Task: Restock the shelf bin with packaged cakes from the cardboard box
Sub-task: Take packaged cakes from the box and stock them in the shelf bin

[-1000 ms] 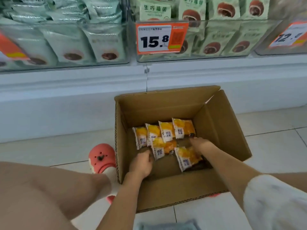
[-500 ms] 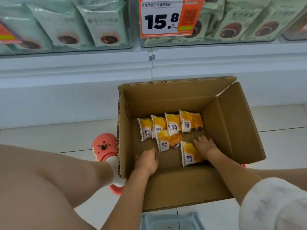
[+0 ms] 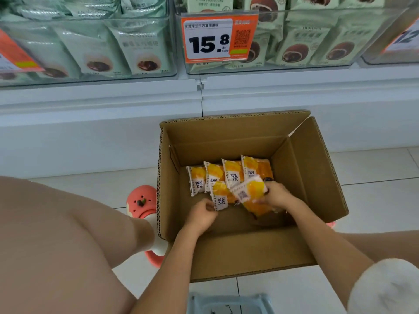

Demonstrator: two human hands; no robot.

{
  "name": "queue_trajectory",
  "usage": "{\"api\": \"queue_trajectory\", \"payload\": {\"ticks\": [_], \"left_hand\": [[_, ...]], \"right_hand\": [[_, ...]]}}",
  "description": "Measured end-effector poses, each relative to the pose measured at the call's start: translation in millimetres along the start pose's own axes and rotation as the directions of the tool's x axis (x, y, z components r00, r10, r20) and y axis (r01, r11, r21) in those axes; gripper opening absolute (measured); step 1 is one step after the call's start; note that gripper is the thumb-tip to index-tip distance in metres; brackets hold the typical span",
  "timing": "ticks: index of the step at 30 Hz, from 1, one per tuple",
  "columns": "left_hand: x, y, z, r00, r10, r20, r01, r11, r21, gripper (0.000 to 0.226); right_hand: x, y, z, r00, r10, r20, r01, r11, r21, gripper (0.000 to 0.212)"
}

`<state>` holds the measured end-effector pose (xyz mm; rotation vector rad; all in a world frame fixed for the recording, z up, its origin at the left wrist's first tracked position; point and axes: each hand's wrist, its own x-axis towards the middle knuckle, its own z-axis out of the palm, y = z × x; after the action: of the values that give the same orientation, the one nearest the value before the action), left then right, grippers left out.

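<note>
The right hand [image 3: 275,196] grips a tilted orange-and-white plastic cake packet [image 3: 250,192], while the curled left hand [image 3: 201,215] pinches the neighbouring flat orange-and-white packet [image 3: 220,197] just leftward, inside the brown cardboard box [image 3: 229,252].

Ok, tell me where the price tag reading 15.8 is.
In the head view, the orange price tag hangs top centre on the clear shelf bin of green packets, straight above the cardboard box.
</note>
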<state>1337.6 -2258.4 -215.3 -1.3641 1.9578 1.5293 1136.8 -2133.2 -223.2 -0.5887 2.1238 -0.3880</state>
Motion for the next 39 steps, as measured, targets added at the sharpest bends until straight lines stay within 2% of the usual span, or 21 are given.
{"api": "queue_trajectory", "payload": {"ticks": [1, 2, 4, 5, 7, 9, 11, 13, 16, 20, 23, 26, 30, 31, 32, 33, 34, 35, 36, 37, 39], "left_hand": [[-3.2, 6.4, -1.5, 1.000, -0.008, 0.005, 0.009, 0.985, -0.171, 0.039], [-7.8, 14.6, -3.7, 1.000, -0.003, 0.018, 0.008, 0.952, -0.307, 0.050], [-18.9, 32.8, -8.5, 0.994, 0.047, 0.095, 0.004, 0.876, -0.483, 0.058], [-22.9, 42.6, -9.3, 0.984, 0.090, 0.156, 0.013, 0.829, -0.560, 0.055], [-35.0, 64.2, -9.6, 0.949, 0.212, 0.233, 0.015, 0.707, -0.707, 0.040], [-46.5, 82.2, -11.9, 0.940, 0.288, 0.183, -0.036, 0.617, -0.786, 0.030], [-56.5, 94.6, -21.1, 0.952, 0.299, 0.066, -0.121, 0.566, -0.815, 0.030], [-68.9, 103.9, -36.7, 0.942, 0.336, -0.017, -0.210, 0.546, -0.811, 0.026], [-91.1, 121.6, -64.0, 0.903, 0.413, -0.119, -0.383, 0.647, -0.659, 0.026], [-129.0, 167.7, -97.4, 0.818, 0.504, -0.278, -0.575, 0.707, -0.412, 0.033], [-163.5, 214.6, -124.3, 0.693, 0.646, -0.320, -0.715, 0.672, -0.190, 0.043], [-194.0, 263.6, -149.6, 0.572, 0.742, -0.350, -0.817, 0.555, -0.156, 0.045], [-219.0, 324.5, -193.0, 0.443, 0.754, -0.485, -0.897, 0.366, -0.249, 0.039], [-220.0, 338.1, -206.1, 0.381, 0.740, -0.554, -0.924, 0.327, -0.199, 0.039], [-218.7, 350.3, -218.8, 0.288, 0.718, -0.634, -0.943, 0.328, -0.057, 0.040], [-216.5, 362.4, -230.9, 0.153, 0.700, -0.697, -0.916, 0.366, 0.167, 0.046], [-213.0, 374.5, -241.5, -0.030, 0.701, -0.712, -0.815, 0.396, 0.424, 0.054], [-208.1, 387.5, -249.8, -0.218, 0.724, -0.654, -0.660, 0.384, 0.645, 0.059], [-202.1, 401.6, -255.1, -0.355, 0.768, -0.533, -0.502, 0.325, 0.802, 0.056], [-194.2, 416.3, -257.4, -0.410, 0.825, -0.390, -0.354, 0.251, 0.901, 0.053], [-175.1, 443.6, -259.3, -0.378, 0.910, -0.170, -0.122, 0.134, 0.984, 0.057]], "right_hand": [[-14.9, -6.1, -10.4, 0.998, 0.046, -0.048, -0.030, 0.954, 0.299, 0.034], [-27.7, -12.2, -17.4, 0.995, 0.090, -0.033, -0.055, 0.823, 0.566, 0.031], [-51.2, -28.3, -22.7, 0.997, 0.064, 0.032, -0.059, 0.498, 0.865, 0.033], [-60.6, -35.1, -21.6, 0.999, 0.033, 0.022, -0.033, 0.411, 0.911, 0.036], [-76.4, -51.5, -16.1, 0.999, -0.020, -0.042, 0.046, 0.328, 0.944, 0.038], [-91.6, -66.0, -11.1, 0.995, -0.097, -0.039, 0.064, 0.269, 0.961, 0.045], [-108.0, -76.3, -18.2, 0.986, -0.165, -0.038, 0.082, 0.266, 0.961, 0.049], [-120.3, -80.4, -37.5, 0.979, -0.163, -0.121, 0.169, 0.324, 0.931, 0.044], [-142.2, -93.6, -78.2, 0.932, -0.184, -0.311, 0.362, 0.472, 0.804, 0.035], [-182.8, -135.6, -126.7, 0.860, -0.380, -0.342, 0.509, 0.689, 0.515, 0.026], [-206.1, -163.7, -166.3, 0.838, -0.406, -0.365, 0.545, 0.661, 0.516, 0.025], [-228.6, -185.0, -209.8, 0.816, -0.417, -0.400, 0.578, 0.599, 0.555, 0.033], [-253.2, -203.0, -288.1, 0.708, -0.447, -0.548, 0.701, 0.542, 0.464, 0.035], [-258.8, -207.4, -311.4, 0.668, -0.437, -0.603, 0.736, 0.510, 0.446, 0.033], [-265.5, -213.7, -334.2, 0.623, -0.416, -0.662, 0.771, 0.469, 0.431, 0.031], [-271.0, -221.5, -356.8, 0.567, -0.395, -0.723, 0.810, 0.429, 0.401, 0.029], [-275.6, -231.5, -378.9, 0.503, -0.372, -0.781, 0.848, 0.389, 0.360, 0.032], [-277.9, -243.0, -399.5, 0.436, -0.353, -0.828, 0.880, 0.362, 0.309, 0.041], [-278.5, -256.0, -418.0, 0.376, -0.346, -0.860, 0.905, 0.335, 0.261, 0.051], [-274.4, -268.7, -436.4, 0.332, -0.347, -0.877, 0.919, 0.330, 0.217, 0.058], [-261.1, -295.2, -469.9, 0.274, -0.330, -0.903, 0.922, 0.359, 0.149, 0.054]]}}
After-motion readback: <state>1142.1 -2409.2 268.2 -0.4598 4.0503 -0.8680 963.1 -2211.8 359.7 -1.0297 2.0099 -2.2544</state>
